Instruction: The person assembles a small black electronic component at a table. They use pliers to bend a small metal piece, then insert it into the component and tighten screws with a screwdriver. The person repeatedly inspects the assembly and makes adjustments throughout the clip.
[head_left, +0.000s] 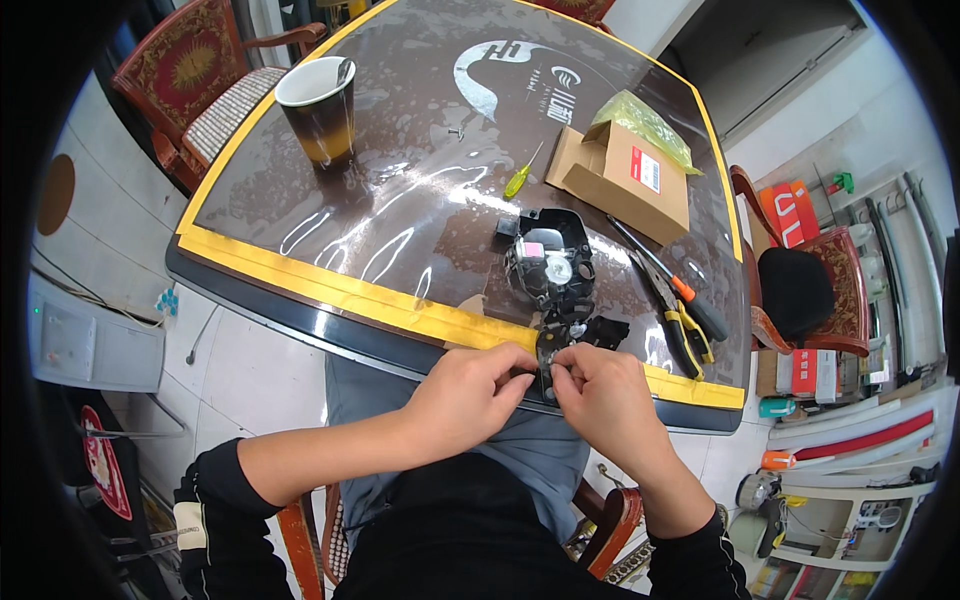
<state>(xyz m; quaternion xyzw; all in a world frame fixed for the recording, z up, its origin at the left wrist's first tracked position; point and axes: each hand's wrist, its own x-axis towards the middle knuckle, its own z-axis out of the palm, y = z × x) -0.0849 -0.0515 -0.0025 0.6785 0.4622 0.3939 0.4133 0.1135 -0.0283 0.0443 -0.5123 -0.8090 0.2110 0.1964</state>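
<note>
At the table's near edge my left hand [482, 392] and my right hand [603, 390] are close together, fingertips pinched on a narrow black plastic part [546, 352] between them. Just what the fingertips press on is hidden. Directly beyond that part lies a black plastic housing [550, 262] with a pink label and a round pale piece in it; whether the two are joined I cannot tell. A black flap-like piece [606, 332] sticks out beyond my right hand.
Right of the housing lie yellow-handled pliers [684, 338] and a screwdriver [690, 292] with an orange and black handle. Farther back are a small yellow screwdriver [518, 181], a cardboard box [630, 185], a plastic bag [640, 122], small screws [456, 133] and a paper cup [320, 115]. Yellow tape [380, 300] borders the table.
</note>
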